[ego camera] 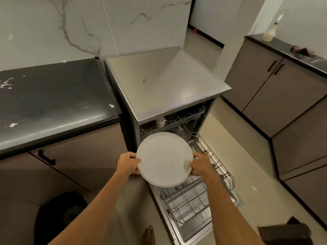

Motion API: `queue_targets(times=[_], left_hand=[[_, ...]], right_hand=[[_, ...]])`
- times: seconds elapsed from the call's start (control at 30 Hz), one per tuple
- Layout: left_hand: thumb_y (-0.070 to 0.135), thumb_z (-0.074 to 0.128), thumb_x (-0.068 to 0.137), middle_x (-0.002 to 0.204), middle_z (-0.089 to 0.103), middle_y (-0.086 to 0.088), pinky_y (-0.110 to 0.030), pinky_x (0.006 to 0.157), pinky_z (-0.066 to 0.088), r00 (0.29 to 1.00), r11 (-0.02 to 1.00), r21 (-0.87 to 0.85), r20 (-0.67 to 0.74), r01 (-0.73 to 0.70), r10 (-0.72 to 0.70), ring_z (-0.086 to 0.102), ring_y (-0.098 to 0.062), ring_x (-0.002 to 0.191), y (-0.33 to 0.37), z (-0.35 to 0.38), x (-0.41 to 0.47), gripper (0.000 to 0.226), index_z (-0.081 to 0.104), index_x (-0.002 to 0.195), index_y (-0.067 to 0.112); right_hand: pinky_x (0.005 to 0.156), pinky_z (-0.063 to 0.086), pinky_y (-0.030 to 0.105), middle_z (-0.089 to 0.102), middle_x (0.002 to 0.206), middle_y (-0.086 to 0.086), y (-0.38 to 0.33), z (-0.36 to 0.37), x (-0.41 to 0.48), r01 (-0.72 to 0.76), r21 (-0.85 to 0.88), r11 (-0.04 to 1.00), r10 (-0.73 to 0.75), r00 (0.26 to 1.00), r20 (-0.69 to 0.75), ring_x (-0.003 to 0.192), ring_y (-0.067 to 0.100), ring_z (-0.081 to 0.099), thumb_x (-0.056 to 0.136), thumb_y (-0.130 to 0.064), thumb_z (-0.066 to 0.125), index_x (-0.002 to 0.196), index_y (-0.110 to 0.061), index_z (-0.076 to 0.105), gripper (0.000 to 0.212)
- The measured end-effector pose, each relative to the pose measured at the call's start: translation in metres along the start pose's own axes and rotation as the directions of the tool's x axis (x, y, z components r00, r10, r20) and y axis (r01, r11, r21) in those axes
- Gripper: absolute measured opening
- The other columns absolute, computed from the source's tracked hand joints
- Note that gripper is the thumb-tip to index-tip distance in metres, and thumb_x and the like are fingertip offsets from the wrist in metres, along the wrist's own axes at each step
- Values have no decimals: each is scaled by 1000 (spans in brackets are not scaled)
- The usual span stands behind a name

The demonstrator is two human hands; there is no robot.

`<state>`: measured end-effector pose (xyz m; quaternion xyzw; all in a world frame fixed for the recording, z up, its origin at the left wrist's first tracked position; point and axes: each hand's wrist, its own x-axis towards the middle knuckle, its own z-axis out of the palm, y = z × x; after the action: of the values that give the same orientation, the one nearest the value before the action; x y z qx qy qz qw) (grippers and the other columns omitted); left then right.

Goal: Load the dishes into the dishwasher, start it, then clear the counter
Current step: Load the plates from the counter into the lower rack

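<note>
Plate [163,159], round and pale, is held in the air between my two hands, tilted with its face up toward me, just above the far end of the pulled-out lower rack [187,206]. My left hand [128,163] grips the plate's left rim with fingers curled round the edge. My right hand [200,165] clamps the right rim the same way.

The wire rack rests on the lowered dishwasher door [236,198] and runs toward me, to the near right. Behind the plate, the dishwasher [164,80] stands open, its steel top facing up. Inside the opening I see the upper rack [184,117] with a small white piece [160,122] that I cannot make out.

To the left, touching the dishwasher's side, is a dark worktop [53,96] flecked with white marks, with brown cabinet doors below it. At the far right a second dark worktop [276,45] carries a pale bottle [269,32] and, nearer, a dark crumpled thing [300,50]. A marble-veined wall [53,23] rises behind the left worktop. My foot [147,236] shows on the floor at the near edge, just left of the door.
</note>
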<state>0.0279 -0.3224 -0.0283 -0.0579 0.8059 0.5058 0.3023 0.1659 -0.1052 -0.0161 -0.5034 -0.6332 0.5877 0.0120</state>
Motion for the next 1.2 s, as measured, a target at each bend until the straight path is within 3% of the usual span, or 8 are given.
queue_targets(times=[0.17,0.3,0.43,0.53,0.67,0.83,1.0,1.2], left_hand=[[-2,61,89,97,67,-16,-47,68,60,998,999,1,18,53,-53,67,-31,87,-3,19,29,7,61,88,5],[-2,60,89,94,66,-13,-33,58,55,997,997,11,-22,71,-70,65,-29,89,-6,27,45,15,61,80,9],[0,59,90,96,66,-12,-33,60,56,993,995,2,-74,96,-96,64,-26,87,-7,41,56,15,60,81,11],[-1,58,91,96,66,-13,-38,61,60,990,993,-17,-86,113,-115,66,-27,86,-7,57,68,12,60,85,10],[0,60,91,100,67,-17,-49,68,60,988,992,-28,-90,125,-127,68,-32,87,-20,80,97,9,61,97,6],[0,61,90,101,66,-17,-47,66,60,989,993,4,-94,115,-114,67,-30,84,-55,122,153,15,63,105,2],[1,61,91,98,65,-17,-46,67,60,992,993,89,-102,84,-75,67,-32,84,-103,168,220,7,60,97,4],[1,62,86,89,67,-17,-49,63,60,991,977,210,-135,32,-4,69,-34,79,-164,208,278,8,60,83,9]], right_hand=[[87,56,51,65,116,16,23,11,34,-64,-64,996,64,998,4,102,35,63,84,10,54,128,-9,61,48],[87,56,42,63,92,6,33,25,44,-66,-92,994,71,997,44,96,29,61,84,11,54,114,-8,64,37],[86,57,51,65,103,13,57,48,61,-168,-64,984,172,983,69,99,33,64,80,9,55,117,-2,62,39],[77,59,52,68,92,17,78,62,77,-237,15,971,235,967,102,80,30,67,81,14,52,108,5,66,31],[80,57,58,66,86,20,106,75,102,-349,166,922,340,937,82,83,37,66,81,18,53,94,6,67,23],[46,57,30,63,102,26,150,95,165,-506,294,811,464,862,204,74,32,64,86,19,53,104,9,57,21],[35,47,22,61,91,32,209,126,245,-543,208,813,504,837,213,43,24,61,88,18,46,107,16,56,22],[60,55,39,62,57,20,278,148,317,-550,124,826,524,830,194,52,28,60,85,14,47,74,7,58,17]])
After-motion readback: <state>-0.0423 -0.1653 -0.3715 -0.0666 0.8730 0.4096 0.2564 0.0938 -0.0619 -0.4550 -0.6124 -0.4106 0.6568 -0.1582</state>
